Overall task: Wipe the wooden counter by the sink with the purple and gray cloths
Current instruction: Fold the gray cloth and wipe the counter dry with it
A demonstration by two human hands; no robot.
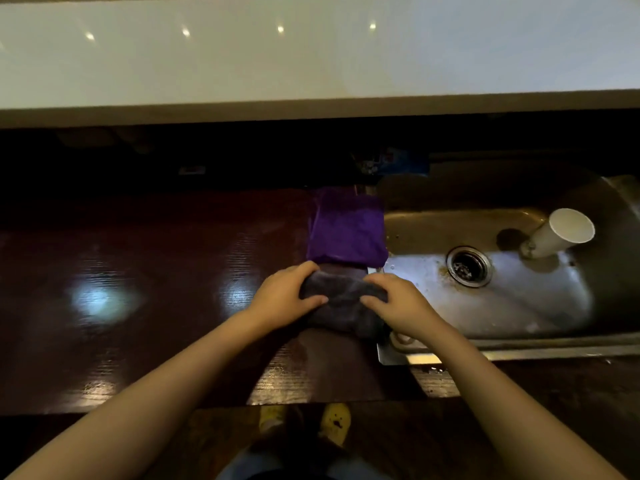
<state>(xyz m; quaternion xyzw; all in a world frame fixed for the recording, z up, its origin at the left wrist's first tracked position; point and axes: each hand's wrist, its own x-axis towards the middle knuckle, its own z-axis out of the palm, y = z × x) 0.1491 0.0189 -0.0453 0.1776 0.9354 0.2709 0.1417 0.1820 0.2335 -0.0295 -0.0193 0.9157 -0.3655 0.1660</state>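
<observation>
A dark, glossy wooden counter (pixel 145 271) runs left of a steel sink (pixel 519 306). A folded purple cloth (pixel 348 233) lies flat on the counter right beside the sink's left rim. Just in front of it sits a bunched gray cloth (pixel 343 299). My left hand (pixel 287 296) grips the gray cloth's left end and my right hand (pixel 398 303) grips its right end, thumbs on top. The cloth rests on the counter at the sink's edge.
A white paper cup (pixel 557 233) lies tilted in the sink near the drain (pixel 469 266). A white raised ledge (pixel 311 64) overhangs the dark back of the counter. Yellow slippers (pixel 334 422) show on the floor below the counter's front edge.
</observation>
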